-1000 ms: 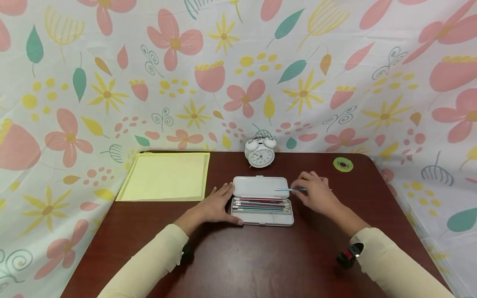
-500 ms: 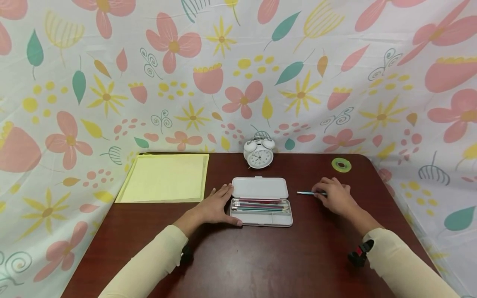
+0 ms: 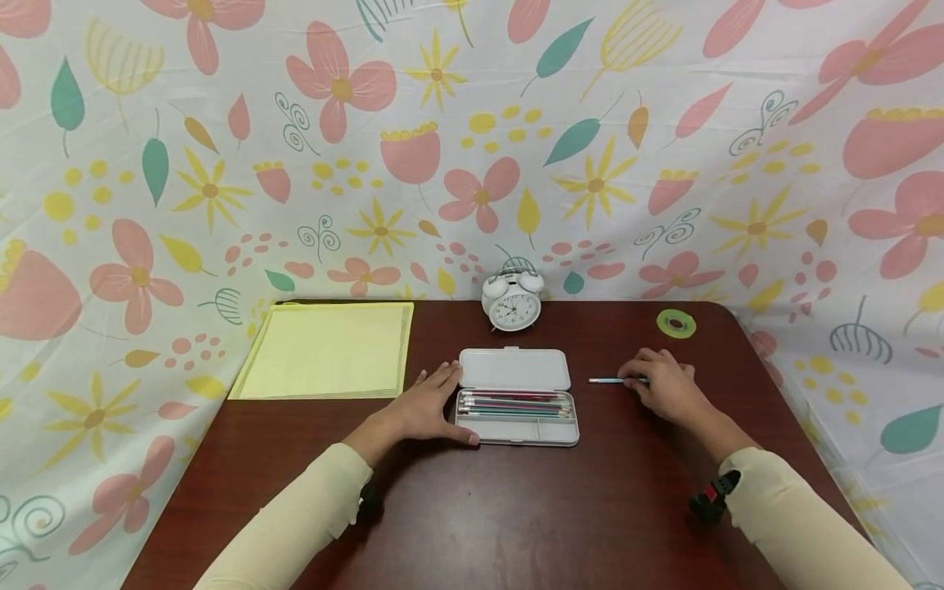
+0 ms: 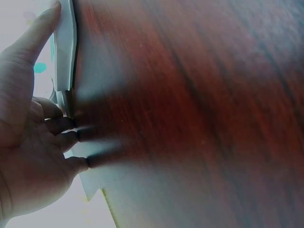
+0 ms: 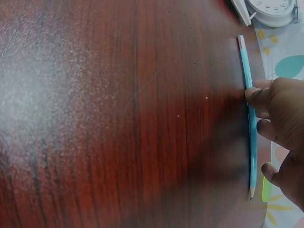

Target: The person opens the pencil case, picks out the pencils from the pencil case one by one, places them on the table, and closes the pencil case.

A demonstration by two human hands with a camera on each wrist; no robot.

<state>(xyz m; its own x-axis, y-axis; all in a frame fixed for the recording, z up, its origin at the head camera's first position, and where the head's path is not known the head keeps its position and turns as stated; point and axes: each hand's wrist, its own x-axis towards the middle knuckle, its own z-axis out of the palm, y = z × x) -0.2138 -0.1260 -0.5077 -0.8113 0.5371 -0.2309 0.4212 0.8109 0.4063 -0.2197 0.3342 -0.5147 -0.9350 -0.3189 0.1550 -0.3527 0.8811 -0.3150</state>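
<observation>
Our unclenched left hand (image 3: 424,408) touches the pencil case (image 3: 514,370); rightward, our right hand (image 3: 665,388) pinches a pencil (image 5: 253,147), probably placing it; next needs release.

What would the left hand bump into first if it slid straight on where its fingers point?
Probably the open rectangular lid of the white pencil case. The left hand sits right by the lid's left edge, though whether they touch is hard to tell.

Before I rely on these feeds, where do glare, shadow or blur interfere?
Head view: open pencil case distinct, soft glare on the near tabletop; left wrist: hazy, bleached out at the upper and lower left, dark shadows beside the left hand; right wrist: broad glare at picture left, shadow near the right hand, but the blue pencil reads clearly.
</observation>
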